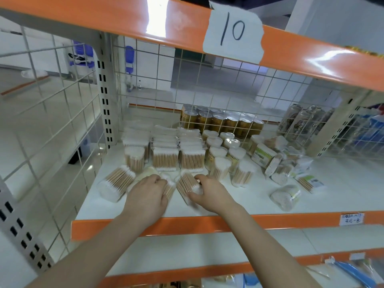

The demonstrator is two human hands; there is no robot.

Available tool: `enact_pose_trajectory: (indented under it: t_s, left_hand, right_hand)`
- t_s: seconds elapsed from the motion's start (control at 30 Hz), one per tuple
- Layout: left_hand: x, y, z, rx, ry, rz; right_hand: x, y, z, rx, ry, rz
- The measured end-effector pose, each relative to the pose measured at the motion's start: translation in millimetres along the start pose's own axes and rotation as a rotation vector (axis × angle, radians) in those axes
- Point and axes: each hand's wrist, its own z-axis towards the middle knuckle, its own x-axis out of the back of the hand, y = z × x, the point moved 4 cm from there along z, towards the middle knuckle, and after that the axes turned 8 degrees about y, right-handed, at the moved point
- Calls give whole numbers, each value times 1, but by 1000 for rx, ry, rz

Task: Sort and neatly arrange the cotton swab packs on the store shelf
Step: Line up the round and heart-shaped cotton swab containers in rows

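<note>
Nearest the orange shelf point(228, 222) edge, both hands work at the front of the board: the left hand point(147, 194) lies over a lying pack point(169, 189), its fingers curled down across the top so I cannot tell how firmly they grip, and the right hand point(209, 194) holds a second lying pack point(186, 187) with thumb on the near side and fingers curled over the far end. The two packs lie splayed in a V, tips nearly touching. The step in hand looks like gathering these strays to stand them up — so it pays to turn each pack upright before sliding it back, swab ends up like the rest, and to move one at a time so the soft wrappers do not buckle. Just left lies a third pack point(116, 185) on its side, to be taken after. Behind, the standing rows point(177, 156) give the line to match: the new packs should butt against the front one, square to it. To the right, heart-shaped tubs point(220, 161) stand in loose files, and beyond them a loose heap point(286, 169) of labelled packs is not yet sorted. Farthest back, past the wire grid, stand cans point(220, 121) — not part of this job.
</note>
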Motion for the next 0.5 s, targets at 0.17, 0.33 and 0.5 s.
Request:
enact_pose_trajectory:
  t_s: [0.17, 0.33, 0.5]
  left_hand:
    - [2, 3, -1, 16, 15, 5]
    - [0, 7, -2, 24, 21, -9]
    - [1, 18, 1, 10, 47, -38]
  right_hand:
    - [-3, 3, -4, -76, -10, 79]
    - [-4, 7, -7, -136, -33, 190]
    - [4, 20, -14, -148, -33, 245]
